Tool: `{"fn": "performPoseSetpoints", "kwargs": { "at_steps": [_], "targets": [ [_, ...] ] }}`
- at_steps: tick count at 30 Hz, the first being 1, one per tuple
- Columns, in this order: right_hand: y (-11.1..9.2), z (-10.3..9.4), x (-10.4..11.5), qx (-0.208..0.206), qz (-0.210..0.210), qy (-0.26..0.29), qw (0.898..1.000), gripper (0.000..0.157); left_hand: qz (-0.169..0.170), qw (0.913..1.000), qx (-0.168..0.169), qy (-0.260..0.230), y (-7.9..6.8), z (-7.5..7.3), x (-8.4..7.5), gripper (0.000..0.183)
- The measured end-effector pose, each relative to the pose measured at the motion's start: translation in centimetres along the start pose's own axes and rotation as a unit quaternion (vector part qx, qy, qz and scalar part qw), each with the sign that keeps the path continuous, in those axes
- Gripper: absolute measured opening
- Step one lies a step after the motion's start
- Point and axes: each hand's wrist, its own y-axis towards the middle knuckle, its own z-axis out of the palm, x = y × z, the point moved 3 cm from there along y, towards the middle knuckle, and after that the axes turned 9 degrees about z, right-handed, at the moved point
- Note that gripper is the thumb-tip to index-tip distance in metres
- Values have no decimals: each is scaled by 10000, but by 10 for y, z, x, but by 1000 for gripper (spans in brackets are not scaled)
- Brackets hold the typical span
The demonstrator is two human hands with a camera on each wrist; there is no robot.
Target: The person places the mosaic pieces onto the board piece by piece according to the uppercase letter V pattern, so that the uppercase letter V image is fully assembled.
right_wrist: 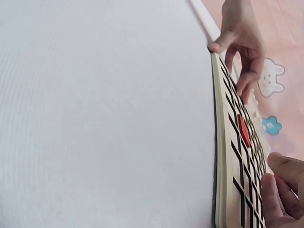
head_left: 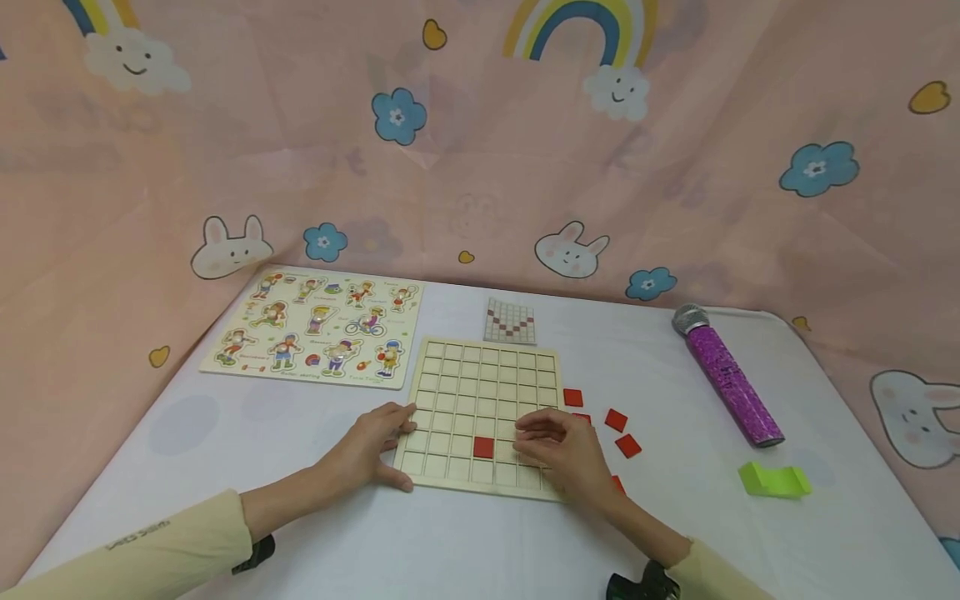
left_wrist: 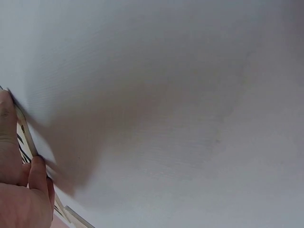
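On white table [head_left: 450,550], gridded board [head_left: 471,405], pink cloth [head_left: 480,158] behind

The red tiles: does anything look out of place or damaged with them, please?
Right of the grid board, the loose red tiles lie scattered at different angles, which looks untidy; one red tile sits squarely in a cell. No damage shows, though some loose ones are partly hidden.
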Motion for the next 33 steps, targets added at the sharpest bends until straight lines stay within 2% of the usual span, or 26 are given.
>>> {"fn": "performPoseSetpoints", "kwargs": {
  "at_steps": [8, 15, 23, 29, 33],
  "targets": [
    [2, -37, -10, -150, -150, -87, 9997, 33, 18, 9999, 15, 122, 1, -2, -4, 98],
    [1, -69, -17, -582, 257, -605, 9961, 35, -15, 9999, 13, 169, 1, -1, -4, 99],
    [0, -98, -22, -827, 300, -1080, 9902, 38, -62, 9999, -3, 87, 0, 0, -3, 100],
    [4, -119, -33, -691, 253, -1263, 9893, 41, -15, 9998, 3, 195, 1, 0, -3, 100],
    [8, -135, -40, -448, 7, -1407, 9890, 42, -19, 9997, -5, 227, 1, 0, -3, 100]
  ]
}}
